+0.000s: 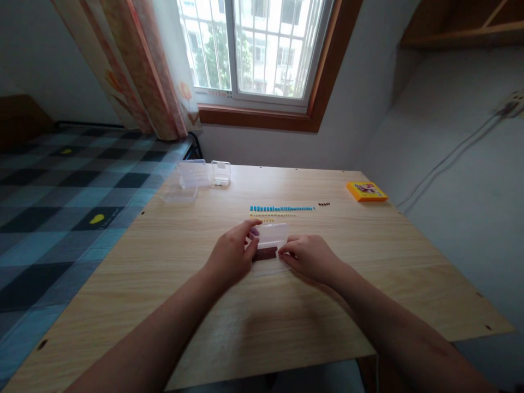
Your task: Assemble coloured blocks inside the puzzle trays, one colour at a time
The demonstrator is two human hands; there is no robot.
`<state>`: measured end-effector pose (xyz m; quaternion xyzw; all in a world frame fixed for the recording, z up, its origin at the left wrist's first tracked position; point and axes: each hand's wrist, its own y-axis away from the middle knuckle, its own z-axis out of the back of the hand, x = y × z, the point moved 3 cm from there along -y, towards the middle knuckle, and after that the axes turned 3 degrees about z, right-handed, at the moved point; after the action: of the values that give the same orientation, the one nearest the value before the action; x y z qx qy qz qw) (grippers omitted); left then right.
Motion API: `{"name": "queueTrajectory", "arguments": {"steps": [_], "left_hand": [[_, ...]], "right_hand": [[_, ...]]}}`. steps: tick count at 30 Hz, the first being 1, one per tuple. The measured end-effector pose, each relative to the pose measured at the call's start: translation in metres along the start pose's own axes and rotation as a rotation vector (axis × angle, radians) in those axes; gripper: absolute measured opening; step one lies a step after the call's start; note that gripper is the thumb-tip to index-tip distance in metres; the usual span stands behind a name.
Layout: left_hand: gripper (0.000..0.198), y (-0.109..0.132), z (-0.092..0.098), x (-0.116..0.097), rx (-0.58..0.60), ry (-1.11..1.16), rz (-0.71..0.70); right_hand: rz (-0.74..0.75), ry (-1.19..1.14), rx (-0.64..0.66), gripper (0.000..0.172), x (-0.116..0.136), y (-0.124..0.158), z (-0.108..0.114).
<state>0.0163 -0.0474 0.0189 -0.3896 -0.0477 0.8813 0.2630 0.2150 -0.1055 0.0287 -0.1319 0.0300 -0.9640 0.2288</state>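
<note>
Two grips held the clear plastic box on the tabletop, left grip and right grip pinching its ends; we judged it light, stiff, slick.

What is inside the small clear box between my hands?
The small clear box holds dark reddish-brown contents. What they are is too small to tell; the left hand and right hand cover its ends.

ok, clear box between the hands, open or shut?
Open: the clear box has its lid raised behind dark pieces inside; the left hand grips the lid, the right hand touches its side.
</note>
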Motion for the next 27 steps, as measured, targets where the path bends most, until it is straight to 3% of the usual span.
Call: {"name": "queueTrajectory", "arguments": {"steps": [9, 16, 27], "left_hand": [[0.041, 0.001, 0.0, -0.003, -0.005, -0.03, 0.007], [0.04, 0.002, -0.001, -0.002, 0.019, -0.043, 0.036], [0.037, 0.001, -0.001, -0.003, 0.055, -0.06, 0.089]], "right_hand": [[-0.017, -0.033, -0.035, 0.021, -0.005, 0.006, 0.009], [0.057, -0.056, 0.02, 0.023, -0.001, 0.008, 0.004], [-0.01, -0.051, -0.022, 0.023, -0.004, 0.006, 0.002]]}}
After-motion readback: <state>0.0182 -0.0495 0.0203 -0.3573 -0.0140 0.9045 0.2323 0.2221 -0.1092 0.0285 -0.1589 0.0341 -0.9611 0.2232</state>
